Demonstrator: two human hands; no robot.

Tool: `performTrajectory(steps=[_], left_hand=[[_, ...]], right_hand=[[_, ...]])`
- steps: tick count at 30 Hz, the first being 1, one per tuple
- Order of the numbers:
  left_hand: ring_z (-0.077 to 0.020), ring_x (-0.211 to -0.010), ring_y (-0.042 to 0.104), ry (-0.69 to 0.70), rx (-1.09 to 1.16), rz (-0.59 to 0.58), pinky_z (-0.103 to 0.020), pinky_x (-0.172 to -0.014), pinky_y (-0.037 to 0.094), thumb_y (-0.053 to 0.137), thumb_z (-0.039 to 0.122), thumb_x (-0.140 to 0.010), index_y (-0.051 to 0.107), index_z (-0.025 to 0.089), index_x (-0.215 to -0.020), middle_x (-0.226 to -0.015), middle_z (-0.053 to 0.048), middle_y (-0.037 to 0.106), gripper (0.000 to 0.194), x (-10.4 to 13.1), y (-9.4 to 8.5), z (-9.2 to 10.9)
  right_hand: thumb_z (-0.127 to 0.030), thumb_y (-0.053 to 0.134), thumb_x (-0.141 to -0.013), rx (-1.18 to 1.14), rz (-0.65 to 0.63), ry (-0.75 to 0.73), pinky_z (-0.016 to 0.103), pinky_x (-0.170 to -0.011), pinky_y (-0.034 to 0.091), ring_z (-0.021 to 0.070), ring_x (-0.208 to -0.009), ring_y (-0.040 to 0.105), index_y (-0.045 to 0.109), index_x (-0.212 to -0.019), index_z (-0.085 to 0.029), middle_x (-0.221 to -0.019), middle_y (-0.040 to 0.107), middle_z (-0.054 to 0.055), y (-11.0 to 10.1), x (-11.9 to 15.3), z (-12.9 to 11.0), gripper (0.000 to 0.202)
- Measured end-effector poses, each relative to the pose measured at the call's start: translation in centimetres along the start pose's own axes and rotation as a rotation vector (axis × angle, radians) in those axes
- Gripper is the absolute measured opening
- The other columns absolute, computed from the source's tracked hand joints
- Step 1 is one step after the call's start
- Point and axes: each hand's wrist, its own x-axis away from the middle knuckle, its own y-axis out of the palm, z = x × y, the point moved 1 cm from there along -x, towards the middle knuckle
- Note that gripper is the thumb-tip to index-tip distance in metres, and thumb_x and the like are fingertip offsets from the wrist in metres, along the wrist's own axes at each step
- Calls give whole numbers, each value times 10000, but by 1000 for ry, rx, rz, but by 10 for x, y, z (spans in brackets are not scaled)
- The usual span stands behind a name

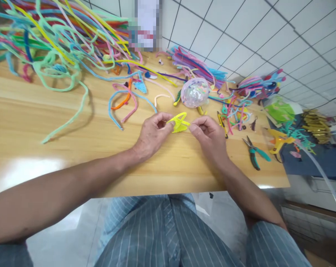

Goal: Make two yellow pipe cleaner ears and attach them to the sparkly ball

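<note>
Between my hands, just above the wooden table (73,163), is a yellow pipe cleaner (180,125) bent into a small woven shape with a loop on top. My left hand (153,134) pinches its left side between thumb and fingers. At the other side, my right hand (208,135) pinches the end that sticks out to the right. Beyond them sits a clear round container (195,92) with small bits in it. A short cream pipe cleaner (161,97) and a curved blue one (110,107) lie nearby.
A tangled heap of pipe cleaners (56,40) covers the back left. Bundled purple ones (194,68) lie by the tiled wall. To the right are teal-handled pliers (254,152), a yellow glue gun (279,141), a yellow cutter (222,124) and coloured scraps (240,111).
</note>
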Motion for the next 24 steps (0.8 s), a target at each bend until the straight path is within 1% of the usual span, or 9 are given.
performTrajectory(steps=[4,7,11,13,19,24], left_hand=[[-139,-679,601,-3,8,-10,-260,-643,479,803,427,-849,763,189,-938,-800,-14,723,257,0,0,-1],[-134,-669,599,5,18,-8,-253,-637,483,818,420,-855,764,184,-928,-779,-8,709,253,-1,1,-3],[-133,-692,601,18,19,-1,-243,-646,486,804,368,-859,771,181,-936,-802,-9,718,205,-2,1,-4],[-133,-697,598,23,11,-1,-244,-653,486,795,345,-858,775,180,-940,-803,-8,713,185,-2,1,-4],[-132,-687,599,35,-3,-5,-246,-644,480,765,292,-884,793,178,-963,-808,-11,720,141,-2,1,-4],[-134,-695,605,50,-7,-19,-252,-654,482,769,300,-899,798,177,-974,-830,-18,736,147,-1,1,-4]], right_hand=[[-465,791,-944,-24,122,-36,329,-649,506,168,-692,600,687,-859,-263,-797,693,-12,18,-10,0,242],[-456,809,-931,-11,168,-58,328,-623,453,157,-655,543,686,-823,-258,-753,660,-19,29,-12,6,257],[-411,803,-920,-44,211,-65,315,-631,445,145,-660,537,682,-801,-250,-728,628,-30,34,-11,11,234],[-413,811,-909,-67,219,-50,304,-626,446,137,-655,535,680,-790,-245,-712,618,-36,34,-11,13,244],[-547,863,-870,-144,169,56,287,-608,447,119,-621,521,642,-768,-238,-685,618,-50,36,-13,16,394],[-507,875,-856,-173,152,65,283,-614,444,109,-609,509,640,-753,-233,-679,617,-56,36,-13,18,376]])
